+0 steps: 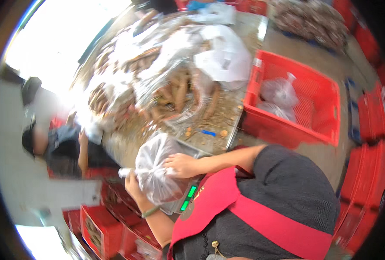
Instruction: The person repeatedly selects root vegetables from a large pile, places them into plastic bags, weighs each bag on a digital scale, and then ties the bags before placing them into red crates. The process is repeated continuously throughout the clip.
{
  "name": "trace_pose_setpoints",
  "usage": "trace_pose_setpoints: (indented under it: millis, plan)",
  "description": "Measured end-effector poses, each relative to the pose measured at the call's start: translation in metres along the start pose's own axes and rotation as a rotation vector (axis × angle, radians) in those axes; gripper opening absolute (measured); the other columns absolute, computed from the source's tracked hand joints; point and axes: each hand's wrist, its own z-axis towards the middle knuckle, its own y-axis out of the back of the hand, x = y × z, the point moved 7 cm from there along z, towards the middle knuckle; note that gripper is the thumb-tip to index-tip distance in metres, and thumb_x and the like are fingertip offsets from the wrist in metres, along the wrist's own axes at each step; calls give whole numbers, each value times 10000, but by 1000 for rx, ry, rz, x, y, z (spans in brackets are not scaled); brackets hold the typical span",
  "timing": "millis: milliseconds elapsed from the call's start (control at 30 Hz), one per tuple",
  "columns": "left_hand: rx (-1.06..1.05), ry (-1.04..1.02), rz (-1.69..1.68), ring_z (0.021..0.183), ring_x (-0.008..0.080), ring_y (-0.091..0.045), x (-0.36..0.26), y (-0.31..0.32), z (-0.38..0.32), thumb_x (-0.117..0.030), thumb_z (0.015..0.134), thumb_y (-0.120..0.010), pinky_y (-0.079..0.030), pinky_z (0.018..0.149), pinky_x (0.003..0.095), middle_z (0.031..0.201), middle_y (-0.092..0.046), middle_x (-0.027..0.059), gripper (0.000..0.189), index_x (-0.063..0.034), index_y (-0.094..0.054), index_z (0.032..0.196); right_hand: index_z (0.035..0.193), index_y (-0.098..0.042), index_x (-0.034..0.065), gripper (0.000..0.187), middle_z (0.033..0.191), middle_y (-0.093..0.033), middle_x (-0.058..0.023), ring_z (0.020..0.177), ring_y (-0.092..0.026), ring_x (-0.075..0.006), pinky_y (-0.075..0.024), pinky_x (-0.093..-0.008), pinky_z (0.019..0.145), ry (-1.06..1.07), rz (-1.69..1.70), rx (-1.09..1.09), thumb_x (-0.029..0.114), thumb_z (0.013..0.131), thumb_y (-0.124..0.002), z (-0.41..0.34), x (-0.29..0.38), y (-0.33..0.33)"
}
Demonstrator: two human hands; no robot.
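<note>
A filled, clear plastic bag [156,149] sits on a scale [176,208] with a lit green display, close against my red apron. My left hand [133,187], with a band at its wrist, grips the twisted white end of the bag's gathered neck. Across the bag's near side lies my right hand [182,165], its fingers curled on the gathered plastic. The bag's contents look brownish but are blurred. Beyond it, long brown roots [181,91] lie in open plastic wrapping on the metal table [234,104].
A red crate [335,110] to the right holds filled plastic bags [280,92]. A small blue tool [208,133] and orange root slices [224,133] lie on the table. Another person [65,146] is at the left. Red crates [106,227] stand lower left, others [364,178] far right.
</note>
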Motion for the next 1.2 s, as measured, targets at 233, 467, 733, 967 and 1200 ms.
trace_pose_setpoints:
  millis: [233, 467, 733, 967, 1200]
  plan:
    - [201, -265, -247, 583, 15, -371, -118, -79, -55, -149, 1004, -563, -280, 519, 166, 725, -503, -43, 170, -56, -582, 863, 847, -723, 71, 373, 952, -681, -86, 1039, -571, -259, -453, -398, 903, 60, -407, 95, 393, 658, -738, 83, 18, -31]
    - [312, -1076, 134, 622, 107, -422, -242, -121, -144, -154, 977, -560, -345, 529, 193, 847, -535, 89, 205, 47, -576, 941, 611, -687, 108, 238, 683, -642, -57, 860, -583, -285, -458, -413, 818, -24, -201, -317, 327, 530, -732, 55, 67, 102]
    - [581, -651, 143, 743, 114, -532, -185, -190, -137, -197, 991, -545, -451, 763, 262, 1220, -579, 119, 398, -1, -502, 1336, 795, -657, 12, 355, 727, -639, -202, 721, -638, -347, -491, -436, 675, -558, -106, -770, 324, 682, -784, -143, 12, 346]
    - [204, -16, 227, 864, 80, -489, -91, -211, -129, -211, 1002, -541, -406, 841, 243, 1174, -593, -33, 338, -126, -571, 1327, 867, -661, -6, 290, 777, -697, -138, 712, -690, -241, -521, -397, 621, -1028, -292, -1123, 216, 705, -753, -362, -58, 494]
    - [281, -133, 229, 762, 94, -575, -103, -288, -137, -2, 920, -530, -499, 753, 243, 1217, -551, 99, 745, -110, -179, 1568, 1275, -566, -91, 735, 1251, -586, -333, 1185, -555, -450, -413, -479, 1039, -1614, -680, -825, 492, 834, -645, -597, -219, 572]
